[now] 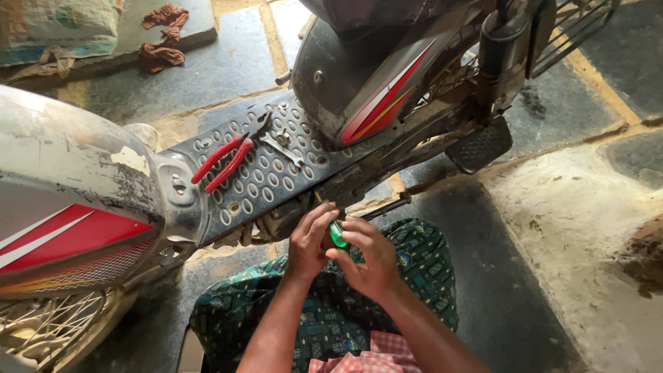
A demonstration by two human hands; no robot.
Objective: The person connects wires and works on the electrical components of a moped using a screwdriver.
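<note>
**Two hands, one screwdriver at a scooter's edge**

A person crouched beside a scooter (pixel 359 90) works at the near edge of its footboard (pixel 269 176), seen from above. The left hand (pixel 311 242) and right hand (pixel 369 255) meet just below that edge, both closed around a green-handled screwdriver (pixel 338 235); the left grip wraps the upper part near the shaft, the right grip clenches the handle from the near side. The tool points up and left toward the dark underside of the footboard, its tip hidden there. On the perforated footboard, farther off and to the left, lie red-handled pliers (pixel 222 162), and just right of them a spanner (pixel 282 148). A black footrest (pixel 480 146) juts out at right, below the scooter's red-striped side panel. At far left a crumpled rust-coloured rag (pixel 162 34) sits on a stone slab, well apart from the work. A spoked wheel (pixel 48 324) shows at near left. The person's green patterned cloth (pixel 331 318) covers the lap above the dark stone floor (pixel 525 276).
</note>
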